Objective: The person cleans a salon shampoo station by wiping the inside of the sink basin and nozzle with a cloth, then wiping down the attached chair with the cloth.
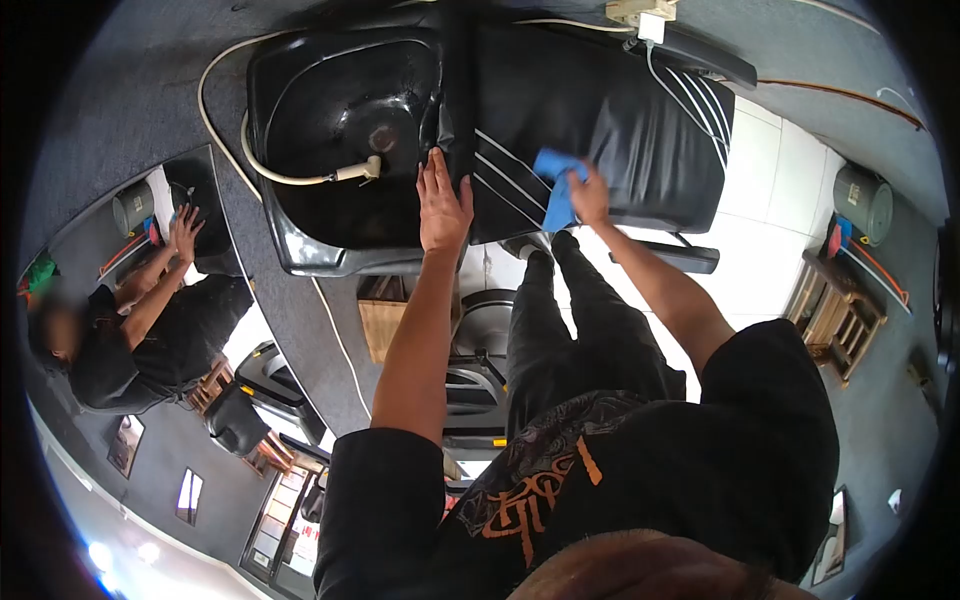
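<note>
A blue cloth [559,190] is in my right hand [589,194], at the near edge of a black padded seat [630,130] with white stripes. My left hand [443,205] lies with its fingers stretched out on the black edge between the seat and a black wash basin [300,225], and holds nothing. Inside the basin a cream spray head [358,171] rests on its hose, left of my left hand.
A mirror [222,215] on the left reflects a person. Below the basin stands a wooden box [380,325]. At the right are a wooden stool [838,312] and a grey bin [862,203]. White cables and a plug [652,28] hang near the seat's far edge.
</note>
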A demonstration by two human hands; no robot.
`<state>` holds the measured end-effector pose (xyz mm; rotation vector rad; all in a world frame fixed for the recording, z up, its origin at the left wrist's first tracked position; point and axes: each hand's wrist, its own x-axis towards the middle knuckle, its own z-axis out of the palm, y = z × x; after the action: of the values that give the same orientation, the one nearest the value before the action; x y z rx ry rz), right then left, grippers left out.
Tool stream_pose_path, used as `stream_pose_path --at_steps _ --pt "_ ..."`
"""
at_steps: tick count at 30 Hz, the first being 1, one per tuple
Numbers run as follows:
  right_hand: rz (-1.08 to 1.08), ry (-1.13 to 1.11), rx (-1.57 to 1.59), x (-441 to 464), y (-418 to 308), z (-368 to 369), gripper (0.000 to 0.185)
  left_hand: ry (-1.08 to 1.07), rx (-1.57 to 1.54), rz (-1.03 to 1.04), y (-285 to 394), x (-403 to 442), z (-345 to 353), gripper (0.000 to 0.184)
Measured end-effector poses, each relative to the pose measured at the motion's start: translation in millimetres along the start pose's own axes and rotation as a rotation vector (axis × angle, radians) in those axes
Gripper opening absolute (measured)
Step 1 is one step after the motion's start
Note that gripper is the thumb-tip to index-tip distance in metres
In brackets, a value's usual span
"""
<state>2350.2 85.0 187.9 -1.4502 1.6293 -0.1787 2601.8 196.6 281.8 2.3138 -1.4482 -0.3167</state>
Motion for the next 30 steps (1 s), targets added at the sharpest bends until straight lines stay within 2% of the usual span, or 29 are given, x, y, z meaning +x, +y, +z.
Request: stream_pose_path --at_steps 1,2,4,6,7,8,9,11,13,18,20,22,23,24,25,26,27,29,30 --pt "-0.192 0.310 0.085 42.0 35.2 13.1 0.039 0.002 0.002 0.000 1.1 1.3 -0.2 0.069" --pt "-0.200 0.442 0.066 62.2 9.2 -5.9 0.040 0.005 0.006 -0.003 1.4 1.3 -0.3 0.069" --pt "-0.223 0.387 0.170 96.7 -37.1 -34.6 0.040 0.005 0.003 0.000 1.8 -1.7 -0.1 0.068" --pt "-0.213 0.427 0.142 124.7 -78.4 -21.5 0.040 0.013 -0.012 0.018 0.5 0.5 0.4 0.068" --pt "-0.169 0.394 0.004 138.2 -96.3 -4.8 0.039 0.001 -0.007 0.007 0.4 1.2 0.4 0.068" --pt "-0.269 0.319 -0.025 141.9 -117.4 11.6 0.037 -0.012 -0.003 -0.002 0.5 0.6 0.4 0.069" --pt "-0.619 0.375 0.058 152.3 -123.9 40.2 0.035 -0.028 0.003 -0.012 1.4 0.0 -0.1 0.069" --pt "-0.977 0.277 -0.216 142.6 -146.7 69.9 0.040 -0.029 -0.005 -0.003 2.1 -0.6 -0.7 0.070" --pt "-0.977 0.137 -0.519 120.9 -153.4 84.6 0.046 -0.033 0.010 -0.004 1.4 0.1 0.6 0.071" --pt "-1.088 0.196 -0.487 138.8 -111.8 35.6 0.056 -0.032 0.013 -0.006 0.2 -1.7 2.8 0.070" --pt "-0.954 0.237 -0.554 166.8 -63.8 5.3 0.064 -0.024 0.011 0.001 0.8 0.4 2.2 0.069" --pt "-0.720 0.356 -0.582 199.7 2.1 -24.9 0.057 -0.006 0.002 0.015 2.0 0.9 0.8 0.068" --pt "-0.399 0.290 -0.657 218.8 31.5 -40.3 0.058 -0.005 0.000 0.015 2.0 1.0 1.0 0.067" --pt "-0.354 0.318 -0.697 233.3 61.3 -60.4 0.058 -0.004 -0.003 0.015 1.9 0.4 1.3 0.067" --pt "-0.177 0.347 -0.613 247.8 82.1 -65.2 0.057 -0.002 -0.004 0.015 1.2 0.5 1.3 0.067" --pt "0.093 0.295 -0.522 247.3 63.2 -79.6 0.055 0.002 -0.003 0.019 0.6 1.6 1.5 0.067" --pt "0.192 0.270 -0.431 256.5 59.3 -83.4 0.056 0.003 -0.001 0.020 1.4 0.8 0.2 0.067" --pt "0.412 0.214 -0.456 265.6 15.6 -66.9 0.058 0.011 0.000 0.025 2.1 0.4 1.6 0.067" --pt "0.300 0.187 -0.514 272.7 1.6 -47.6 0.058 0.015 0.002 0.026 1.2 -0.8 2.6 0.067"
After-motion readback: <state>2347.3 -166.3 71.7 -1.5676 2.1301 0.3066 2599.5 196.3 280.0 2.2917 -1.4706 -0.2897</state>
